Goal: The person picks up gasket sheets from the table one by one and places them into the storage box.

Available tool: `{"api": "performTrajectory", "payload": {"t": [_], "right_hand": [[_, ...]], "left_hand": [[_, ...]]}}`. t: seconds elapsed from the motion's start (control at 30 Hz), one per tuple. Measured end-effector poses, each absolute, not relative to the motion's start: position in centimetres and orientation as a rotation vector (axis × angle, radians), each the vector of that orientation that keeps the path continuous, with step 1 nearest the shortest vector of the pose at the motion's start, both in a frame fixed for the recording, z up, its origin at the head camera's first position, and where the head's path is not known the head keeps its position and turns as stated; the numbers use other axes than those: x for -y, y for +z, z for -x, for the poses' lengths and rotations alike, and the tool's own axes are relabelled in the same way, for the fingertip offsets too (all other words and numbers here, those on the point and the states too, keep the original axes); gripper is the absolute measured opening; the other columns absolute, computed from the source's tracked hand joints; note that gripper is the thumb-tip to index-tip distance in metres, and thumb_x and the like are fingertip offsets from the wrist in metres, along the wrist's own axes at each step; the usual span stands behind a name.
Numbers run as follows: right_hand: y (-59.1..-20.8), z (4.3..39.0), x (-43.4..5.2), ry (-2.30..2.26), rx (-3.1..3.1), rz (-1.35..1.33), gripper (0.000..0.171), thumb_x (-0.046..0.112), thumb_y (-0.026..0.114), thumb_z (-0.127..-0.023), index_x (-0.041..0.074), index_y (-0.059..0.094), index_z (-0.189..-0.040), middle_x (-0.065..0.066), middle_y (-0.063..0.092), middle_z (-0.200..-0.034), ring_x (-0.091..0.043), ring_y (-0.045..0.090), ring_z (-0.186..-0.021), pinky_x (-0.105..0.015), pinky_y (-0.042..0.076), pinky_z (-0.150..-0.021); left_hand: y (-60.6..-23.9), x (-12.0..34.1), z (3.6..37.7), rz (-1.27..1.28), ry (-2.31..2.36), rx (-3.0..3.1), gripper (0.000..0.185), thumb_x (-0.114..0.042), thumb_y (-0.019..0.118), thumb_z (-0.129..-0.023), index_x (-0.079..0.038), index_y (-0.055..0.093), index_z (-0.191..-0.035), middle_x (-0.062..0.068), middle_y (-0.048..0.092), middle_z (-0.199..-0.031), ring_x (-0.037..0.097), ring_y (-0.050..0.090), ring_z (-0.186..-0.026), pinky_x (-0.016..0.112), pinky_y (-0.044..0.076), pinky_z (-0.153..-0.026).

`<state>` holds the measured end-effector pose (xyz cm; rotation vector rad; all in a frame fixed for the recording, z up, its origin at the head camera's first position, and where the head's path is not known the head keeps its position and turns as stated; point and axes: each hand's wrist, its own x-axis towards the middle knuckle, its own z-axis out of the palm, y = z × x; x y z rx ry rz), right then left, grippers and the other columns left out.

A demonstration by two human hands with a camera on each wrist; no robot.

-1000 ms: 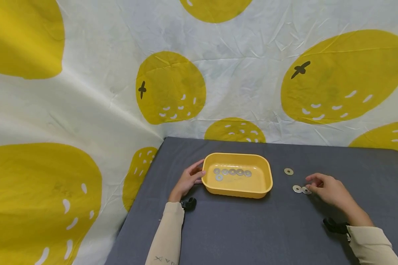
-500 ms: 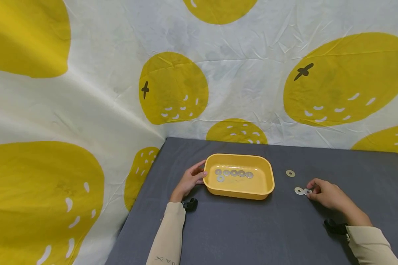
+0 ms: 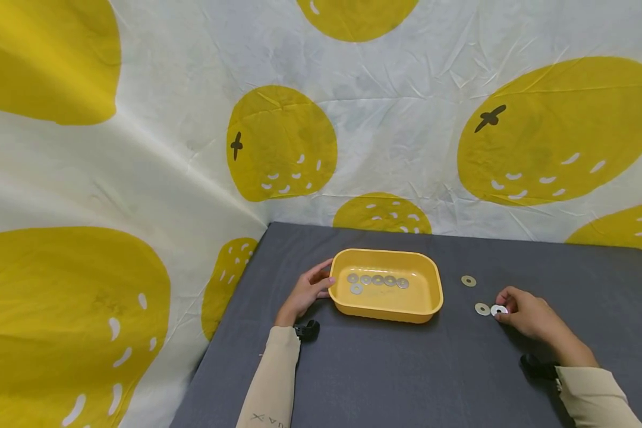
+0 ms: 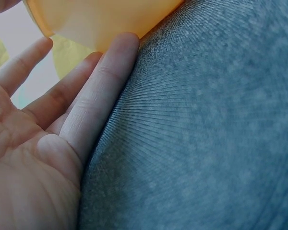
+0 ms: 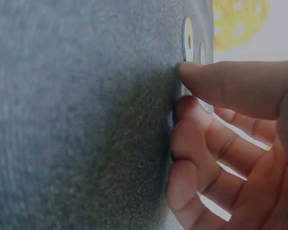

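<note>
Tabletop [image 3: 385, 368] under dark grey cloth, with 12 o'clock at the far edge; I stand behind a person leaning over it. A shallow yellow tray [image 3: 385, 314] sits near the middle. At its 9 o'clock end the left hand [image 3: 302, 292] holds it, thumb at the rim and fingers against the outer wall. Inside lie six flat washers [image 3: 374, 279]: five in a row, one at 6 o'clock of the row's left end. Well apart, at the tray's 3 o'clock, the right hand [image 3: 529, 318] pinches a bright washer [image 3: 494, 310] between thumb and forefinger; whether it has left the cloth I cannot tell. A neighbouring washer [image 3: 478, 309] lies just beside it at 9 o'clock, perhaps touching, and a lone washer [image 3: 463, 281] rests between 10 and 11 o'clock. Discs this thin look hard to raise, I judge: best to grip by the rim, tip one edge up before lifting, clear the neighbour without dragging it, and let the left hand simply steady the tray.
</note>
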<state>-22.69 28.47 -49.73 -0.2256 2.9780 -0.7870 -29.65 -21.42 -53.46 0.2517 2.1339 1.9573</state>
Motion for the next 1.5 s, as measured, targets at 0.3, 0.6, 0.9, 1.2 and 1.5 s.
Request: {"api": "performTrajectory", "payload": {"t": [0.3, 0.6, 0.9, 1.2, 1.5], "right_hand": [[-49.2, 22.0, -27.9, -0.835, -3.001, 0.226, 0.021, 0.021, 0.073, -0.094, 0.006, 0.069, -0.108, 0.006, 0.065, -0.076, -0.002, 0.049, -0.061, -0.024, 0.036, -0.056], [-47.6, 21.7, -25.7, -0.971, -3.046, 0.214, 0.027, 0.019, 0.069, -0.098, 0.006, 0.068, -0.121, -0.001, 0.072, -0.082, -0.005, 0.051, -0.059, -0.025, 0.038, -0.053], [-46.5, 21.8, -23.4, -1.102, -3.101, 0.224, 0.032, 0.017, 0.074, -0.095, 0.005, 0.068, -0.124, -0.007, 0.078, -0.089, -0.001, 0.062, -0.066, -0.023, 0.044, -0.054], [-45.2, 22.0, -20.6, -1.233, -3.042, 0.265, 0.033, 0.018, 0.075, -0.095, 0.007, 0.067, -0.125, -0.012, 0.078, -0.095, -0.009, 0.069, -0.069, -0.025, 0.049, -0.052], [-44.7, 22.5, -18.2, -1.293, -2.984, 0.293, 0.035, 0.017, 0.074, -0.095, 0.007, 0.067, -0.128, -0.012, 0.079, -0.097, -0.02, 0.073, -0.075, -0.024, 0.05, -0.057]], "left_hand": [[-53.6, 21.4, 29.7, -0.262, 1.957, -2.14, 0.057, -0.029, 0.071, -0.098, -0.033, 0.05, -0.152, 0.018, 0.059, -0.138, 0.028, 0.067, -0.115, 0.037, 0.063, -0.088], [-53.6, 21.5, 29.7, -0.263, 1.953, -2.149, 0.056, -0.027, 0.07, -0.099, -0.034, 0.051, -0.151, 0.017, 0.059, -0.136, 0.027, 0.067, -0.115, 0.037, 0.063, -0.088], [-53.7, 21.4, 29.7, -0.277, 1.959, -2.136, 0.058, -0.029, 0.071, -0.098, -0.033, 0.05, -0.152, 0.019, 0.059, -0.137, 0.028, 0.067, -0.116, 0.038, 0.063, -0.088], [-53.6, 21.5, 29.8, -0.265, 1.958, -2.139, 0.057, -0.027, 0.07, -0.099, -0.032, 0.05, -0.152, 0.018, 0.059, -0.138, 0.027, 0.066, -0.116, 0.038, 0.063, -0.089], [-53.7, 21.5, 29.7, -0.275, 1.959, -2.132, 0.059, -0.03, 0.072, -0.097, -0.032, 0.05, -0.152, 0.019, 0.059, -0.137, 0.027, 0.067, -0.115, 0.038, 0.063, -0.089]]}}
